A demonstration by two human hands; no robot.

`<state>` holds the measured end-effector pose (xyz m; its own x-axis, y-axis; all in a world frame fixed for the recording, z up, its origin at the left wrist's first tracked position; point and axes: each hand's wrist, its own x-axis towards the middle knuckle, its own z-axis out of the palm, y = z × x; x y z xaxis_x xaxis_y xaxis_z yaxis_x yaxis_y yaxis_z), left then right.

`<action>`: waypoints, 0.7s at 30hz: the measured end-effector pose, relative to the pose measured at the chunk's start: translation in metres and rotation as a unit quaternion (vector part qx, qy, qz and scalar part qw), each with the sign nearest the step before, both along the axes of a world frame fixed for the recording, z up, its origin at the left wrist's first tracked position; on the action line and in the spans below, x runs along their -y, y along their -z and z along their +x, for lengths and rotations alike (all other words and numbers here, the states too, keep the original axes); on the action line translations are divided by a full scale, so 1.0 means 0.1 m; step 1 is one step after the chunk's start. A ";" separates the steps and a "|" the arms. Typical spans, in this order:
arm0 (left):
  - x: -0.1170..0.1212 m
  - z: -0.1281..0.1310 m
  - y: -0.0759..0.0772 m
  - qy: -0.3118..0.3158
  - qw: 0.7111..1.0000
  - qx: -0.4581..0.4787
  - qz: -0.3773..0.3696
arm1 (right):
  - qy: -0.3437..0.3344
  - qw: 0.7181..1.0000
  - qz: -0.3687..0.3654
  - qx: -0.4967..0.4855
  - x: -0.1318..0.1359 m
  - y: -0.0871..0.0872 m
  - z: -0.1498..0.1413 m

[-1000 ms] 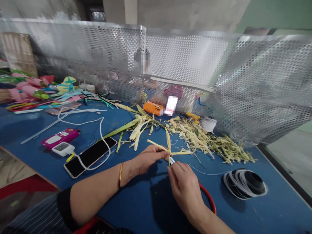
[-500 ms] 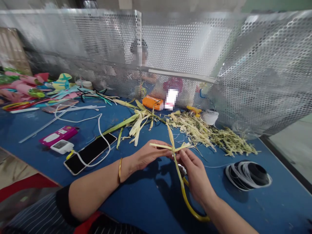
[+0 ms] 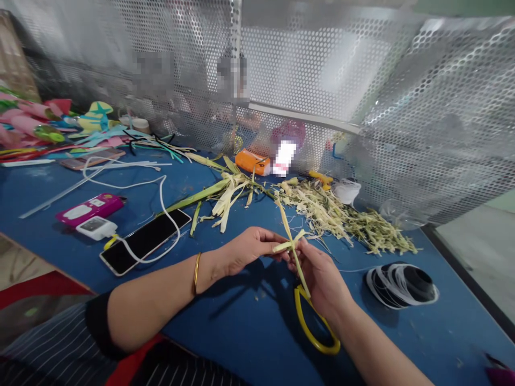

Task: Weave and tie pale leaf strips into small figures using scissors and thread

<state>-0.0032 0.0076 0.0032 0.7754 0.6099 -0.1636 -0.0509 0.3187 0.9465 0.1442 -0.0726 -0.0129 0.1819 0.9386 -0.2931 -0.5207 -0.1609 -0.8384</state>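
Observation:
Pale green leaf strips (image 3: 286, 246) cross one another between my two hands, above the middle of the table. My left hand (image 3: 257, 244) pinches the strips from the left, thumb and fingers together. From the other side my right hand (image 3: 322, 273) has its fingers closed at the crossing. One strip points up and away; another runs down along my right palm. A yellow looped handle (image 3: 301, 316), like that of scissors, sticks out beneath my right hand. Its other end is hidden, and I cannot tell whether the hand grips it.
Shredded leaf scraps (image 3: 322, 206) and longer leaves (image 3: 229, 198) lie beyond my hands. A spool of white line (image 3: 402, 287) stands at right. Left are a phone (image 3: 145, 241), a white cable (image 3: 163, 198) and a magenta device (image 3: 90, 209). A perforated metal screen (image 3: 306, 64) borders the back.
The pale strip across the middle shows less length on the left and its ends point differently. My hands have shifted slightly, and more of the yellow loop shows. The view has tilted a little.

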 end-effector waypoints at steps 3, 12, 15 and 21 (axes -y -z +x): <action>0.00 0.00 0.01 0.000 1.000 0.001 -0.016 | -0.017 0.999 0.003 0.044 0.02 -0.01 0.00; -0.02 -0.01 0.02 -0.096 0.993 -0.005 0.064 | 0.050 0.939 0.090 0.328 0.05 -0.09 0.02; -0.04 0.00 0.01 -0.135 0.983 -0.012 0.122 | 0.083 0.870 0.127 0.470 0.07 -0.07 0.07; 0.02 0.02 0.01 -0.102 0.993 0.016 0.063 | 0.053 0.721 0.212 0.658 0.09 0.00 0.11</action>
